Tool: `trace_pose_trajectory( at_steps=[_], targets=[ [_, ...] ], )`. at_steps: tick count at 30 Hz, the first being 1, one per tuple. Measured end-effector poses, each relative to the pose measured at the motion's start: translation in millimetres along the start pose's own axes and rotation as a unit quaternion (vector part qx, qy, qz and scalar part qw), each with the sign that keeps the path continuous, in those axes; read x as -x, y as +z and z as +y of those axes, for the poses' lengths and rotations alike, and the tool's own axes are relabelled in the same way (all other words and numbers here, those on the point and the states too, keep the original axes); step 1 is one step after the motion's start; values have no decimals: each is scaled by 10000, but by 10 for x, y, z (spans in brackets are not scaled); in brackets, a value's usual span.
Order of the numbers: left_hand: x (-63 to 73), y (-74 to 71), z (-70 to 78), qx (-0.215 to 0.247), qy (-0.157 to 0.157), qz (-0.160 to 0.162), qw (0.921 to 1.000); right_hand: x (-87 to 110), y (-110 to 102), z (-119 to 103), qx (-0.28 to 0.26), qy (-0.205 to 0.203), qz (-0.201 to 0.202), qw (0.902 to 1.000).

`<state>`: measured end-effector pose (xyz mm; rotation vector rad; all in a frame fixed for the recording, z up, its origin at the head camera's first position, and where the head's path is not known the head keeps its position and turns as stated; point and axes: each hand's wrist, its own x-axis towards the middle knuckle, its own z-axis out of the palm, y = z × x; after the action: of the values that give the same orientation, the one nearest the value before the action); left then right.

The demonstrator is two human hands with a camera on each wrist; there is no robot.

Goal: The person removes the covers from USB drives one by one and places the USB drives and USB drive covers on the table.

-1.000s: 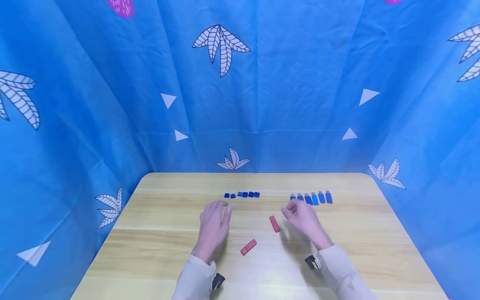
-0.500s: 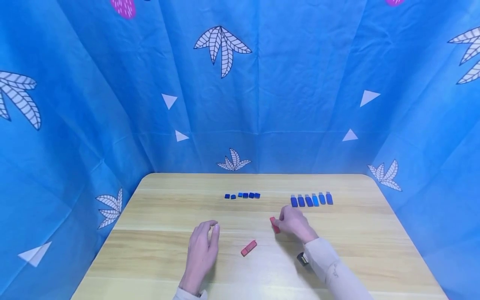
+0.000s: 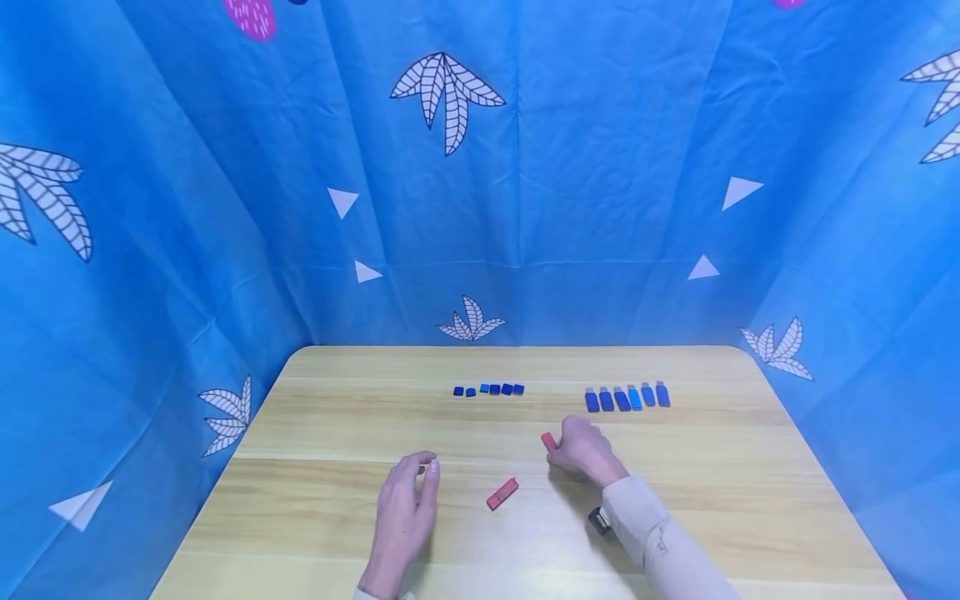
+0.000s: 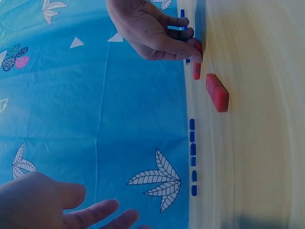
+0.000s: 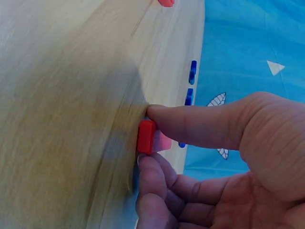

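My right hand (image 3: 583, 452) pinches a red capped USB stick (image 3: 548, 441) at table level, right of the middle. In the right wrist view the thumb and fingertips close on either side of the red stick (image 5: 146, 137). A second red USB stick (image 3: 502, 494) lies slantwise on the table between both hands; a seam across it shows in the left wrist view. My left hand (image 3: 405, 510) hovers left of that stick, its fingers loosely bent and holding nothing.
Several blue USB sticks (image 3: 606, 400) with bared plugs stand in a row at the back right. A row of small blue caps (image 3: 495, 389) lies at the back middle. A blue patterned curtain (image 3: 600, 208) surrounds the wooden table (image 3: 337, 400).
My right hand has come down and leftward from near the blue sticks and taken hold of the red stick. My left hand has drawn back from near the caps toward me.
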<state>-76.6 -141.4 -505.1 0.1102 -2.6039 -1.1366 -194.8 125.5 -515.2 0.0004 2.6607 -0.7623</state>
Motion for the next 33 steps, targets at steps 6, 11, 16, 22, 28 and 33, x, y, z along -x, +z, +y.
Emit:
trace_pose_trajectory(
  at_steps=[6,11,16,22,28,33],
  targets=[
    [11,63,18,7,213,-85,9997,-22,7,45,-2,-30,-108,9999],
    [17,81,40,35,206,-104,9997,-30,21,74,-141,-170,-161,9996],
    [9,93,71,85,158,-165,9997,-11,-10,79,-714,-296,-156,9969],
    [-29,106,136,105,271,-200,9994,18,-95,47,-1360,-344,-83,9901],
    [-74,123,233,138,378,-266,9988,50,-198,-20,-1372,-704,221,9878],
    [-120,144,334,176,470,-296,9983,136,-314,-111,-1482,-1079,512,9817]
  ],
)
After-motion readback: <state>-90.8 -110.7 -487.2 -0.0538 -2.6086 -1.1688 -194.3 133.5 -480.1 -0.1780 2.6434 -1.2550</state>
